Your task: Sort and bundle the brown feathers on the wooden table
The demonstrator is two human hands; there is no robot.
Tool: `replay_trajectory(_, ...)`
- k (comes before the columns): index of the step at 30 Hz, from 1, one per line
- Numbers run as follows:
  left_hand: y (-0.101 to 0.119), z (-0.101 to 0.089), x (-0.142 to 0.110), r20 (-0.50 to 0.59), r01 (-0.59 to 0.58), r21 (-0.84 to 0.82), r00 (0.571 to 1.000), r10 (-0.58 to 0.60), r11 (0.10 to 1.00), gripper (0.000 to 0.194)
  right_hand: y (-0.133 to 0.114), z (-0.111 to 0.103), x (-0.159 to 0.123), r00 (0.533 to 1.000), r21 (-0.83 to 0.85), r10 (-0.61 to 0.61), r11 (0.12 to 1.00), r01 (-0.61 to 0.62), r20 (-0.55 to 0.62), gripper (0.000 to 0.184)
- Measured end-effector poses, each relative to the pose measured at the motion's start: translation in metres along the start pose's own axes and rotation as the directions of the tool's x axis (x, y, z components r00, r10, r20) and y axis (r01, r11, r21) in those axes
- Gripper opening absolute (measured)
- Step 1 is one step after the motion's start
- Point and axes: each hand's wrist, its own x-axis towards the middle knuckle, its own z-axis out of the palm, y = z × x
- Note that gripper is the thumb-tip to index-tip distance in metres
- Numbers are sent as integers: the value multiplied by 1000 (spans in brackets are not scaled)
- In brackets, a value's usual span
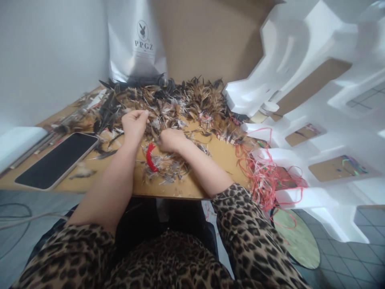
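My left hand [134, 123] is raised over the table with thumb and forefinger pinched together; whatever is in the pinch is too small to tell. To its right, my right hand [172, 140] is closed with curled fingers, and what they grip is hidden. Both hands are at the near edge of a large heap of brown and black feathers [207, 98]. A red bundle of thread [151, 157] lies just below and between them. Under my right forearm is a small pile of loose brown and white feathers [173, 166].
A phone [58, 160] lies on the left of the yellow tabletop [224, 154]. Tangled pink-red string [267, 176] hangs over the right edge beside white moulded foam pieces [300, 52]. A silver bag [132, 44] stands at the back. A green round seat [296, 237] is below right.
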Motion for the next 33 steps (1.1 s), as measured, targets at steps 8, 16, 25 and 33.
replay_trajectory(8,4,2,-2,-1,53,-257,998,-55,965,20,38,-2,7,997,660,34,751,17,-64,9)
replay_trajectory(16,6,4,-10,431,330,-339,887,-166,881,21,59,5,11,981,989,163,118,90,-109,22)
replay_trajectory(25,3,7,-13,535,404,-236,813,-229,884,26,49,10,14,966,976,177,146,162,-186,22)
replay_trajectory(33,1,7,-11,582,455,-288,782,-224,843,24,45,17,15,972,975,117,117,192,-205,25)
